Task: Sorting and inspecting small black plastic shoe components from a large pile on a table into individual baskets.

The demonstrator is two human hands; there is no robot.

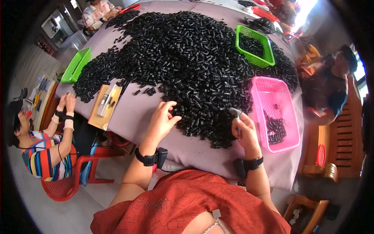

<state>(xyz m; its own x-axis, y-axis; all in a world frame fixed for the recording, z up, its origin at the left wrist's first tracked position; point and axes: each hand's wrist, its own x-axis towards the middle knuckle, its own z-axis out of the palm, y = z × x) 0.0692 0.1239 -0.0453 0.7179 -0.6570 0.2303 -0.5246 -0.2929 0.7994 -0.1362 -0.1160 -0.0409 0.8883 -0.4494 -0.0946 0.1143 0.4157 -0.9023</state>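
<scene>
A broad heap of small black plastic parts [183, 58] covers much of the cloth-topped table. At its near edge is my left hand [160, 120], thumb and forefinger apart, with nothing that I can make out between them. My right hand [247, 132] is closed around a small, slim grey tool [235, 112], whose rounded end sticks up past the fingers beside the heap. Its exact kind does not show. To the right of that hand stands a pink plastic basket [256, 113] with some black parts lying in its near end.
Green baskets stand at the far right [255, 61] and far left [73, 74]. A cardboard tray [97, 107] with a clear tube lies on the table's left. Other people sit around the table, one in a striped shirt [50, 152] on a red chair [74, 177]. A wooden bench [343, 132] is at right.
</scene>
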